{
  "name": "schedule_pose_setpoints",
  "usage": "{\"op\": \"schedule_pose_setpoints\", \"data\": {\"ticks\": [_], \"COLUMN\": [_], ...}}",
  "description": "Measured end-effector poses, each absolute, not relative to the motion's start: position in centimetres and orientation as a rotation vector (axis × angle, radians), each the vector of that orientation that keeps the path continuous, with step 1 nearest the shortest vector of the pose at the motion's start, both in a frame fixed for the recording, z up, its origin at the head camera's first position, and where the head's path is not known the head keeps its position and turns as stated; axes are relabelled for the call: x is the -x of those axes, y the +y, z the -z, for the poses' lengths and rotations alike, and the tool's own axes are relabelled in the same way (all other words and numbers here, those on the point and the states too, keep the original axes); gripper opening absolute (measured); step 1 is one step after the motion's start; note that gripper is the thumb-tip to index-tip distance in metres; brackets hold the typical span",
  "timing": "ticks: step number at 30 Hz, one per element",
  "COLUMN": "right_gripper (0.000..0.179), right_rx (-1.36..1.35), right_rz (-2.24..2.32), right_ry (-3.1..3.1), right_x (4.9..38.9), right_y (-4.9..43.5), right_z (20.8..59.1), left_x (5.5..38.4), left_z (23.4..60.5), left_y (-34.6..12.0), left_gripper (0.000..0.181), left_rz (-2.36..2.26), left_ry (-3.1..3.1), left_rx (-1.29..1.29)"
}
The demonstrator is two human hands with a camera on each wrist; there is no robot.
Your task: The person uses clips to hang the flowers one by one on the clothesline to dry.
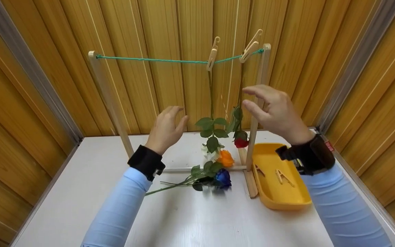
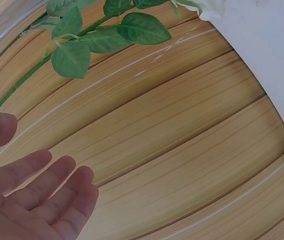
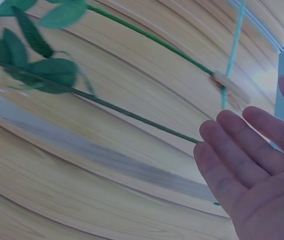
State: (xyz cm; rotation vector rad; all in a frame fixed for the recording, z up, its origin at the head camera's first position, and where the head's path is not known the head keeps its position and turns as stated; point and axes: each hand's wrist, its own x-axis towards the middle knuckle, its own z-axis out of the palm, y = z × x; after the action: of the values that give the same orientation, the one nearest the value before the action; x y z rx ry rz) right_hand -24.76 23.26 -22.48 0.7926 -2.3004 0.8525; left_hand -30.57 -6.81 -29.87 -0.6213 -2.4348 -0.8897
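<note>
My left hand [image 1: 167, 127] is raised left of the hanging flowers, its fingers relaxed and holding nothing. My right hand [image 1: 275, 111] hovers by the right post, thumb and fingers apart, with nothing in them. From a green cord [image 1: 156, 60], one clothespin [image 1: 212, 59] holds a white rose [image 1: 210, 153] upside down by its stem. Another clothespin [image 1: 249, 51] holds a red rose [image 1: 241, 140] the same way. Leaves [image 2: 71, 59] of a hanging stem show beside the left fingers in the left wrist view. An orange rose [image 1: 225, 158] and a blue rose [image 1: 223, 178] are low by the frame's base.
The cord runs between a left wooden post [image 1: 110, 99] and a right wooden post [image 1: 254, 137] on a white table [image 1: 197, 219]. At the right stands a yellow tray [image 1: 283, 200] with a loose clothespin [image 1: 284, 177] and a darker one [image 1: 260, 169]. Wood-patterned walls [image 1: 163, 31] enclose the table.
</note>
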Motion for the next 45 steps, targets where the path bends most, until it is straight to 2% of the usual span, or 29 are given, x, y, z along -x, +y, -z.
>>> {"op": "schedule_pose_setpoints", "data": {"ticks": [16, 27, 37, 45], "right_gripper": [0.048, 0.053, 0.061, 0.056], "right_rx": [-0.685, -0.563, -0.57, -0.467], "right_rz": [-0.843, -0.803, -0.769, -0.797], "right_ry": [-2.385, -2.455, -2.396, -2.43], "right_x": [23.9, 23.1, 21.9, 21.0], "right_y": [24.5, 24.6, 25.4, 26.1], "right_z": [34.3, 39.1, 43.0, 45.0], "left_x": [26.4, 24.2, 22.5, 21.9], "left_z": [34.3, 37.9, 42.3, 45.3], "left_y": [-9.5, -9.0, -9.0, -9.1], "left_gripper": [0.055, 0.061, 0.063, 0.063], "left_rz": [0.649, 0.583, 0.63, 0.637], "left_ry": [-2.396, -2.455, -2.48, -2.487], "left_rx": [0.541, 0.409, 0.319, 0.29]}}
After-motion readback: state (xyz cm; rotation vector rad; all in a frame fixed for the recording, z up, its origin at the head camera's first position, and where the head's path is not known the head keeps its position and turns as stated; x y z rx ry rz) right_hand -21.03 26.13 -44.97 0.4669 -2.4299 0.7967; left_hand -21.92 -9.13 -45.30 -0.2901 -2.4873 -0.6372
